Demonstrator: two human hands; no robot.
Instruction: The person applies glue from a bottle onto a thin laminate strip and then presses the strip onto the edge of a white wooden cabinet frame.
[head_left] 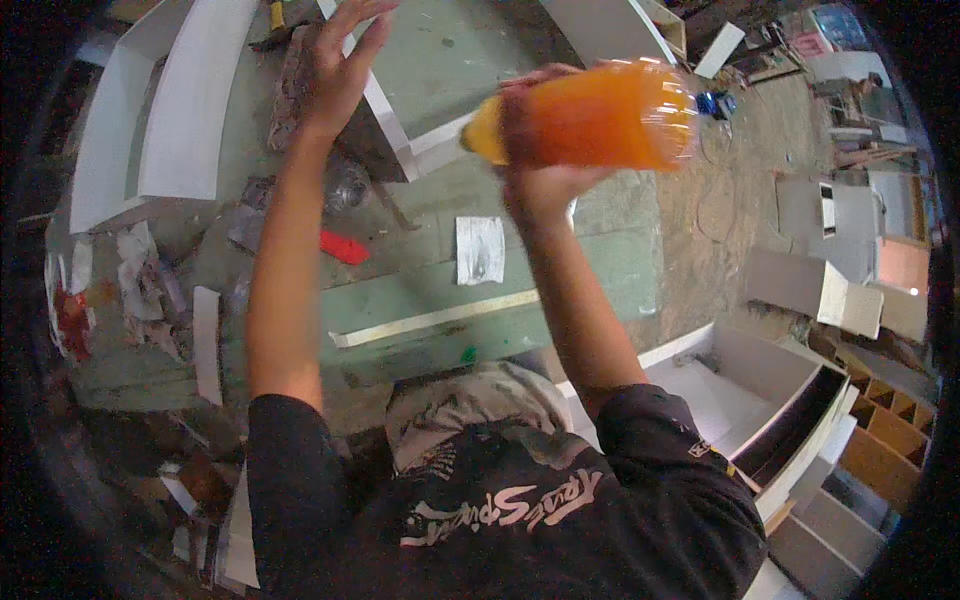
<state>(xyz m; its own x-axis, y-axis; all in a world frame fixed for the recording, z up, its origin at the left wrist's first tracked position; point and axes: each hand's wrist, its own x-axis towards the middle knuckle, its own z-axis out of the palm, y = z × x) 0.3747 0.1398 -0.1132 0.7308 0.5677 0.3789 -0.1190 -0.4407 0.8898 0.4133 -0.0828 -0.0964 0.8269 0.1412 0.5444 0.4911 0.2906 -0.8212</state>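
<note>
A clear plastic bottle of orange liquid [610, 118] lies nearly level in the air, its yellow tapered top pointing left. My right hand [555, 185] is wrapped round it near the top end. Empty and raised, my left hand [345, 75] has its fingers stretched out. It is above a white-edged board [385, 115] that meets another white-edged board [450, 145] at a corner on the green tabletop [600, 255]. Beneath the bottle's top, a white sheet [480, 250] lies flat.
A long pale strip [435, 318] crosses the near tabletop. A red object [343, 247] lies beside crumpled clear plastic [345, 185]. A hammer [272, 38] is at the far left, near a long white panel assembly [190, 110]. A white open box [740, 390] stands at the right.
</note>
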